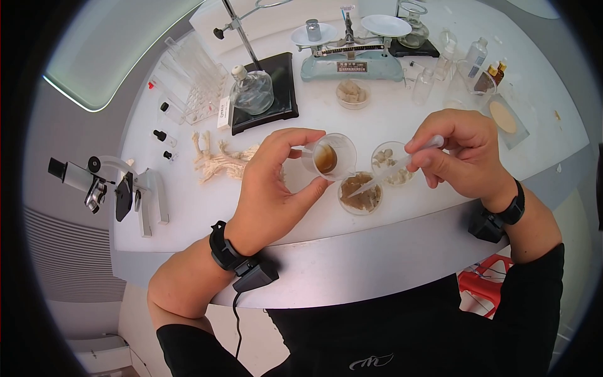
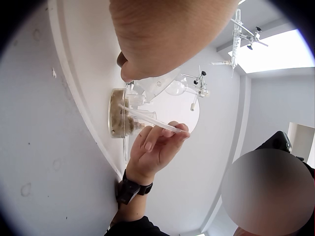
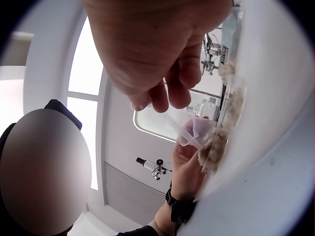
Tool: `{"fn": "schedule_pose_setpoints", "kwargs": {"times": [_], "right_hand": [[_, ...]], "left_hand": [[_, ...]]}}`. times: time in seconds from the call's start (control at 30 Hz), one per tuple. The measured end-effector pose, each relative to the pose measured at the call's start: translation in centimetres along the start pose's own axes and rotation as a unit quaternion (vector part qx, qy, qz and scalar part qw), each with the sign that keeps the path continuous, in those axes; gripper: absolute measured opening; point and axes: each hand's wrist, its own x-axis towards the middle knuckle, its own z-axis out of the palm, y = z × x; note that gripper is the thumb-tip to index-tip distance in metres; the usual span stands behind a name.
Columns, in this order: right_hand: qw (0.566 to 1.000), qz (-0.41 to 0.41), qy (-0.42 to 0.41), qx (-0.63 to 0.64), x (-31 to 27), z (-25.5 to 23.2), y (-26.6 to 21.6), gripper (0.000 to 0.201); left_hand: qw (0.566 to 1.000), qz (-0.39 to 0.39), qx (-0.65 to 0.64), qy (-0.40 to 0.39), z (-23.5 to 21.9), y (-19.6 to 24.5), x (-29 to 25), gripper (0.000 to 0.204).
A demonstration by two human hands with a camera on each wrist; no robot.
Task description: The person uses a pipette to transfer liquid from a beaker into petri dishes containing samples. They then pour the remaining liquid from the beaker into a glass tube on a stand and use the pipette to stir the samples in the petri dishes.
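Observation:
My left hand [image 1: 273,179] grips a small clear plastic beaker [image 1: 342,151], tilted, with brown liquid at its bottom. In my right hand [image 1: 461,154] a translucent plastic dropper [image 1: 396,168] is pinched near its bulb, slanting down to the left. Its tip overlaps a petri dish [image 1: 360,193] of brown-stained, lumpy pieces, just below the beaker. Behind that dish stands a second petri dish [image 1: 392,162] with pale pieces. The left wrist view shows the dropper [image 2: 152,120] reaching to the brown contents of the dish [image 2: 117,129]; the right wrist view shows the beaker [image 3: 197,129] beside it.
A third dish of pale chunks [image 1: 353,94] sits before the balance scale [image 1: 352,66]. Beyond my left hand lie pale knotted strands [image 1: 220,158], a flask [image 1: 252,93] on a black stand base, and a microscope [image 1: 141,188]. Bottles [image 1: 477,50] stand at the back right.

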Motion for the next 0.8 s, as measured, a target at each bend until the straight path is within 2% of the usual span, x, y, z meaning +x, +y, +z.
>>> {"fn": "schedule_pose_setpoints", "kwargs": {"times": [0.17, 0.8], "right_hand": [[0.999, -0.035, -0.015, -0.007, 0.12, -0.08, 0.09, 0.006], [0.998, -0.048, -0.022, -0.039, 0.23, -0.12, -0.16, 0.004]], "left_hand": [[1.000, 0.001, 0.001, -0.003, -0.11, 0.04, -0.01, 0.057], [1.000, -0.004, -0.009, -0.003, 0.09, -0.07, -0.02, 0.056]]}}
